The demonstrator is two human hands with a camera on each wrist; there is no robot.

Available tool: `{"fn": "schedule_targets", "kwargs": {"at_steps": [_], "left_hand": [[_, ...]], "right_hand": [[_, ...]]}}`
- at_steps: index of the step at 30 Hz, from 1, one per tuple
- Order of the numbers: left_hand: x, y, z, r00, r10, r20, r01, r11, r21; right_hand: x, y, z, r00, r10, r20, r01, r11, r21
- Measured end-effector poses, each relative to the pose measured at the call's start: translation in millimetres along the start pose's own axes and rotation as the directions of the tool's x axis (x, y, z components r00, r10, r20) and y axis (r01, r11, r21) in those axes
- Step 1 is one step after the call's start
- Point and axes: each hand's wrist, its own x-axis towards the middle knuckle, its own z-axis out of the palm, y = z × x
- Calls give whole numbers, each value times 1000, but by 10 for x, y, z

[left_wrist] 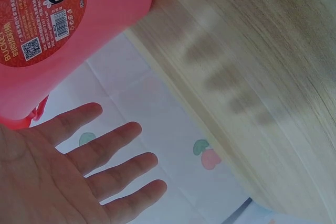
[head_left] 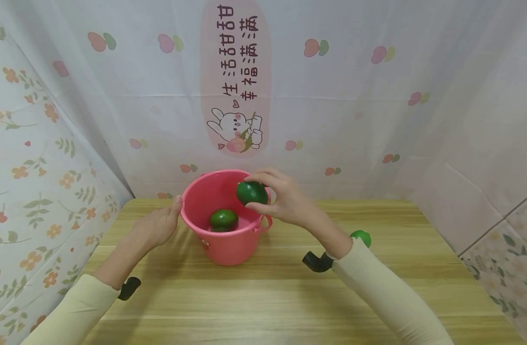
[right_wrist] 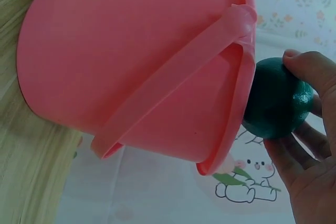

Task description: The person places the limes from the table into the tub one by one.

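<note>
In the head view, a pink bucket (head_left: pixel 231 251) stands upright on the wooden table. Over its right rim, my right hand (head_left: pixel 285 196) holds a dark green lime (head_left: pixel 251 192) between thumb and fingers. The right wrist view shows the same lime (right_wrist: pixel 277 98) at the bucket's mouth, partly hidden by the rim. A green oval fruit (head_left: pixel 223 219) lies inside, with something dark beneath it that I cannot make out. My left hand (head_left: pixel 160 225) is at the bucket's left rim, its thumb touching it; in the left wrist view its four fingers (left_wrist: pixel 113 148) are extended and apart.
A brighter green fruit (head_left: pixel 361 237) rests on the table, partly behind the right forearm. Black curved pieces (head_left: pixel 317 262) stick out by both wrists. The bucket's handle (right_wrist: pixel 168 85) hangs down its side. A printed curtain (head_left: pixel 354 120) closes off the back.
</note>
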Motion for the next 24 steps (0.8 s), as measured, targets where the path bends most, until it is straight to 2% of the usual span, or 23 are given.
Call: {"fn": "schedule_targets", "kwargs": {"at_steps": [10, 17, 24], "left_hand": [[14, 4, -2, 1000, 4, -5, -4, 1000, -10], [16, 20, -6, 1000, 3, 1, -3, 1000, -4], [-5, 10, -3, 1000, 17, -3, -17, 1000, -13]], "right_hand": [[-4, 25, -14, 1000, 0, 9, 0, 1000, 24], [-28, 43, -74, 998, -54, -31, 55, 997, 59], [-144, 77, -176, 998, -45, -48, 46, 999, 19]]}}
